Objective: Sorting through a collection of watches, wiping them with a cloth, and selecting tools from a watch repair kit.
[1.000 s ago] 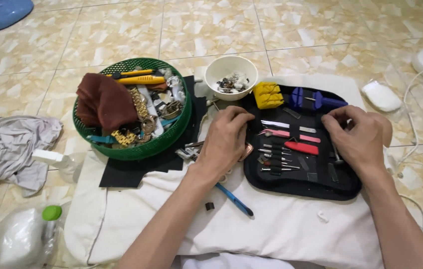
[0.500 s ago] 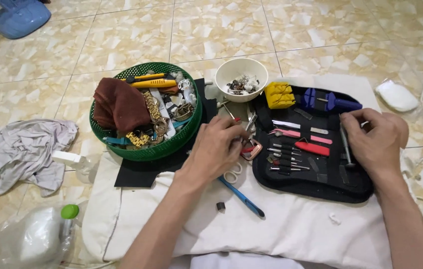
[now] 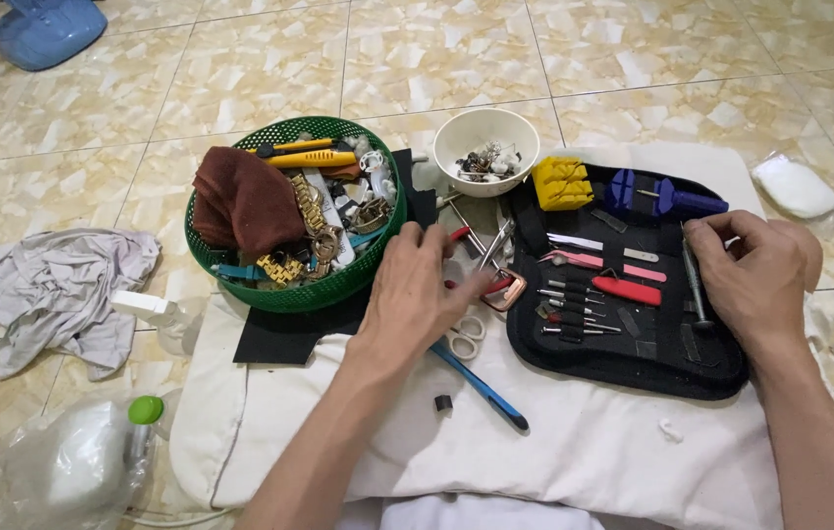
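Floor [image 3: 633, 59]: beige marbled tiles with pale grout lines, running to every edge of view. A blue plastic object [image 3: 44, 29] sits at the far left corner.

White cushion [image 3: 593, 451]: spread on the floor before me, carrying most of the work. Its near half is bare cloth with room to move; only a small black ring [image 3: 443, 402] and a blue pen [image 3: 481, 386] lie there.

Grey rag [image 3: 53, 285]: crumpled on the tiles, well left of the cushion. A clear bag with a green-capped bottle [image 3: 83, 461] lies near it.

Green basket [image 3: 289, 211]: round, on a black mat, crowded with a brown cloth, watch bands and yellow-handled tools.

Black tool case [image 3: 633, 363]: open flat on the cushion's right half, holding a yellow block [image 3: 562, 183], a blue tool [image 3: 667, 199], a red-handled tool [image 3: 626, 290] and rows of small drivers.

White bowl [image 3: 486, 147]: beyond the case and basket, with small metal parts inside.

My left hand [image 3: 422, 285]: between basket and case, fingers curled, fingertips pinching a copper-coloured watch case [image 3: 503, 290] just beside the tool case's left edge. Small scissors [image 3: 466, 339] lie under the hand's near side.

My right hand [image 3: 755, 270]: over the tool case's right edge, fingers closed around a slim metal tool [image 3: 694, 285] that lies along the case.
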